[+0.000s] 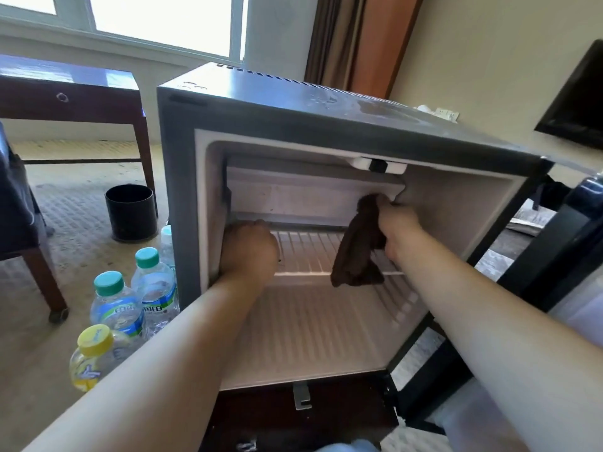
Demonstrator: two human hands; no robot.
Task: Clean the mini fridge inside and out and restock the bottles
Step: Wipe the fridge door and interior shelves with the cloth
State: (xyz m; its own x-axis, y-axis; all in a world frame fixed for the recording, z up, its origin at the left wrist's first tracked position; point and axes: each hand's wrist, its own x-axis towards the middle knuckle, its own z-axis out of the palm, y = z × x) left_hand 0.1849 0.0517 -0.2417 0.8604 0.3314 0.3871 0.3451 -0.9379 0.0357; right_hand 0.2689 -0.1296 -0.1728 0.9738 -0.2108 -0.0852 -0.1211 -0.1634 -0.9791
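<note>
The right hand grips a bunched dark brown cloth and holds it against the upper right corner of the back wall inside the mini fridge. The cloth's loose end hangs down over the white wire shelf. The left hand curls round the left edge of the fridge opening at shelf height. The fridge stands with its door swung open to the right.

On the carpet just left of the fridge stand two green-capped bottles with blue-and-green labels. Their Chinese characters are too blurred to read. Nearer the camera is a yellow-capped bottle with illegible blue script. Behind them is a black bin, and beyond it a dark wooden counter.
</note>
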